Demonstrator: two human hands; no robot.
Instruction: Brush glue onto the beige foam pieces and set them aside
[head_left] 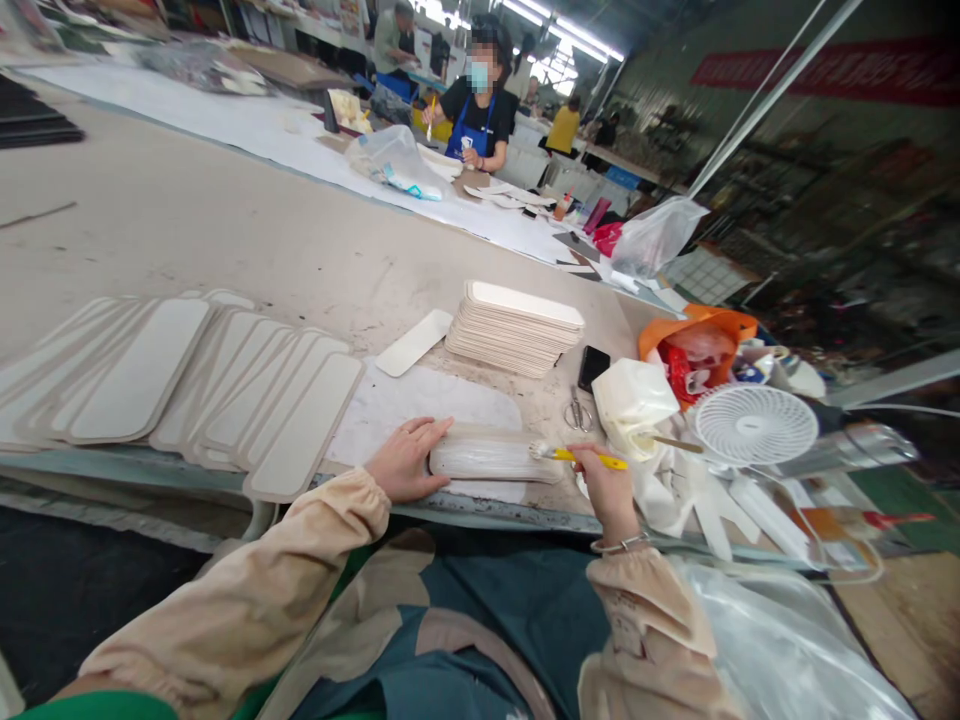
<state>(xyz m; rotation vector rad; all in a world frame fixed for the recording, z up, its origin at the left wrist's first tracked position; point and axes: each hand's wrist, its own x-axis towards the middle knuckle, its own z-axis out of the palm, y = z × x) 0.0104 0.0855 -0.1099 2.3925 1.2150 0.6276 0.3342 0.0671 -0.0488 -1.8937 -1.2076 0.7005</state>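
Observation:
A long panel (487, 455) with rounded ends lies near the table's front edge, its face coated in a wet-looking white film. My left hand (409, 460) grips its left end, thumb along the near edge and fingers at the far one. In my right hand (606, 485) is a paintbrush (591, 457) with a yellow handle; its white-smeared bristles touch the panel's right part. Under the panel is a pale sheet (450, 398). Beyond it stand a neat stack of panels (510, 330) and one loose panel (414, 343).
Overlapping panels (300, 420) spread across the left. To the right are a phone (593, 368), scissors (577, 412), a white container (634, 395), a small fan (754, 425) and an orange bag (701, 325). A masked person (480, 110) works across the table.

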